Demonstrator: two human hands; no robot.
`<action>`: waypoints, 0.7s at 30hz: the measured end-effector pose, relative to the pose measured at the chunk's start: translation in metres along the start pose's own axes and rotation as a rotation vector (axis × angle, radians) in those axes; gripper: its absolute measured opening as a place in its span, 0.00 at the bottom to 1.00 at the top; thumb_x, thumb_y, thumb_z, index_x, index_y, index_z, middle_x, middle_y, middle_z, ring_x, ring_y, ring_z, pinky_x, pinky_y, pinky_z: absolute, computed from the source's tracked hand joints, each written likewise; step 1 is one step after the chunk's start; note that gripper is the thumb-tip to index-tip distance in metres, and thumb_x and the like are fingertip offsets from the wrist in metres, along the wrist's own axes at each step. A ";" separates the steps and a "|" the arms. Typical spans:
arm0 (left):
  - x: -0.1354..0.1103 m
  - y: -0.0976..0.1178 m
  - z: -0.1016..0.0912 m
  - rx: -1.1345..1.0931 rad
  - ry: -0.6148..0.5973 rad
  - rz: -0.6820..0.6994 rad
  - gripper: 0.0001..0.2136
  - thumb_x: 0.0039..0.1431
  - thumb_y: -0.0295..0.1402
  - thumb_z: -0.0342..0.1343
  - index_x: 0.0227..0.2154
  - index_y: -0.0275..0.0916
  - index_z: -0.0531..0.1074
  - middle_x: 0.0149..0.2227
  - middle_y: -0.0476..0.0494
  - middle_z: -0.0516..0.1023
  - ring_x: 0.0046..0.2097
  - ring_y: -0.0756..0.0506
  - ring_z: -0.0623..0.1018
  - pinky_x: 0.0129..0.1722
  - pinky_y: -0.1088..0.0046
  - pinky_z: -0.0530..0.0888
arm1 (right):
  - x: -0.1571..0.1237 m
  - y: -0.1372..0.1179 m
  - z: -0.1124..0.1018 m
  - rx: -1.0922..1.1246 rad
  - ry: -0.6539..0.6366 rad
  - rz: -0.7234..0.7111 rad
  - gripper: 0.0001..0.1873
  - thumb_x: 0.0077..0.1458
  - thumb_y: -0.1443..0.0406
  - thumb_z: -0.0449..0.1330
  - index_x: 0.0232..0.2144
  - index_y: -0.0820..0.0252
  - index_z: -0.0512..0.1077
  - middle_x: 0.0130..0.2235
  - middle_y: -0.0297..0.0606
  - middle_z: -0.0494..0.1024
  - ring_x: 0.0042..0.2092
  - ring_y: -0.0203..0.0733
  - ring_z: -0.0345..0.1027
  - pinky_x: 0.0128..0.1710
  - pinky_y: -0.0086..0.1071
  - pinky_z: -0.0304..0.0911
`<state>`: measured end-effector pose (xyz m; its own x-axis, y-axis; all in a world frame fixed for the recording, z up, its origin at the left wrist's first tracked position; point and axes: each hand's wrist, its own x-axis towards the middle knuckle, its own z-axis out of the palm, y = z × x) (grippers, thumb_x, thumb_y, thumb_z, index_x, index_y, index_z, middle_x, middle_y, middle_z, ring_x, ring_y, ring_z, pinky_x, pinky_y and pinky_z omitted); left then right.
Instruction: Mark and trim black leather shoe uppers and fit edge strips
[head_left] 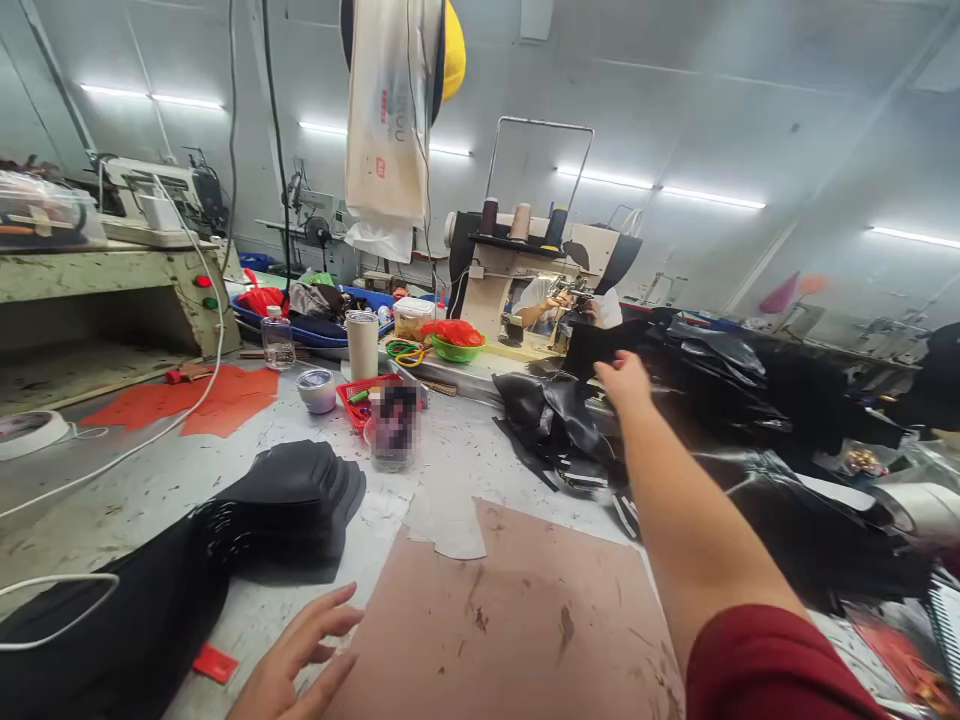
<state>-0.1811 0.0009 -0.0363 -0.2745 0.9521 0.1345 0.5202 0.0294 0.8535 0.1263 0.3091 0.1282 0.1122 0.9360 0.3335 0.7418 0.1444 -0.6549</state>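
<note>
My left hand [304,655] is at the bottom of the view, fingers spread and holding nothing, over the left edge of a brown work mat [525,610]. To its left lies a thick stack of black cut leather-like pieces [292,500]. My right arm stretches far forward. My right hand [624,382] is above a heap of black pieces [555,410], with its fingers apart and nothing visible in them. A black piece [600,345] stands just beyond it. A small pale scrap [457,525] lies at the mat's top edge.
Orange sheets [232,395], a white tape roll [30,432], a tumbler [363,345], a cup [316,390] and a red basket [356,400] stand across the table. Behind are a sewing machine [487,290] with thread spools and a co-worker's hands [555,302]. More black material [810,530] covers the right.
</note>
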 end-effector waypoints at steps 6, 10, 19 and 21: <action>0.054 0.017 0.013 0.296 -0.285 0.131 0.10 0.52 0.35 0.48 0.34 0.43 0.74 0.44 0.43 0.76 0.46 0.43 0.74 0.46 0.65 0.71 | -0.101 -0.008 0.123 -0.129 -0.541 -0.334 0.03 0.41 0.71 0.61 0.23 0.60 0.73 0.31 0.35 0.76 0.36 0.36 0.68 0.38 0.27 0.59; 0.076 0.041 0.030 0.486 -0.383 0.289 0.12 0.50 0.27 0.48 0.35 0.41 0.73 0.42 0.45 0.76 0.44 0.44 0.73 0.46 0.65 0.69 | -0.149 -0.009 0.151 -0.211 -0.606 -0.439 0.08 0.48 0.71 0.54 0.28 0.61 0.73 0.35 0.38 0.75 0.39 0.38 0.67 0.38 0.28 0.59; 0.096 0.019 -0.017 0.843 -0.097 0.226 0.13 0.55 0.32 0.46 0.39 0.38 0.73 0.46 0.40 0.75 0.48 0.41 0.71 0.48 0.65 0.66 | -0.176 -0.021 0.139 -0.348 -0.631 -0.583 0.10 0.49 0.69 0.53 0.34 0.61 0.72 0.39 0.42 0.74 0.41 0.45 0.66 0.40 0.36 0.57; 0.105 0.007 -0.055 1.013 0.158 0.109 0.16 0.57 0.33 0.42 0.42 0.34 0.71 0.48 0.36 0.72 0.50 0.39 0.69 0.49 0.61 0.63 | -0.183 -0.025 0.133 -0.327 -0.639 -0.592 0.10 0.49 0.69 0.53 0.35 0.60 0.72 0.40 0.40 0.74 0.41 0.44 0.66 0.41 0.35 0.58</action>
<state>-0.2506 0.0846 0.0117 -0.2503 0.9162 0.3129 0.9660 0.2579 0.0174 -0.0008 0.1771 -0.0068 -0.6573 0.7518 0.0518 0.7224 0.6482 -0.2409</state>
